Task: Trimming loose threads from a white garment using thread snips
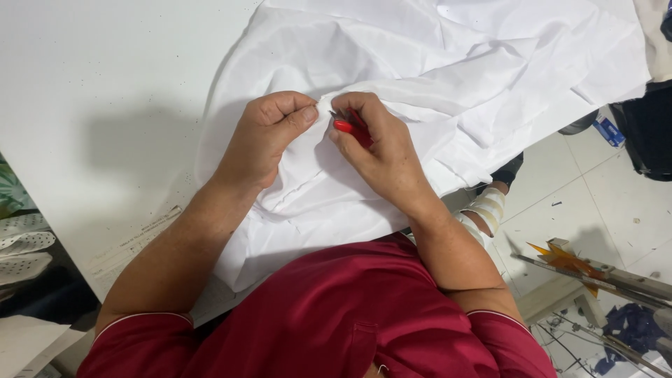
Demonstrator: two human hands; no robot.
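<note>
One white table (91, 84) carries the crumpled white cloth (448, 63), which spreads from your chest up and to the right. Your left hand (269, 136) pinches a fold of this cloth, fingers closed. Your right hand (374, 150), touching it, grips a small red tool (350, 128) against the same fold.

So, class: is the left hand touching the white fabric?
Touching. The head view shows the left hand pinching a fold of the white fabric between thumb and fingers.
</note>
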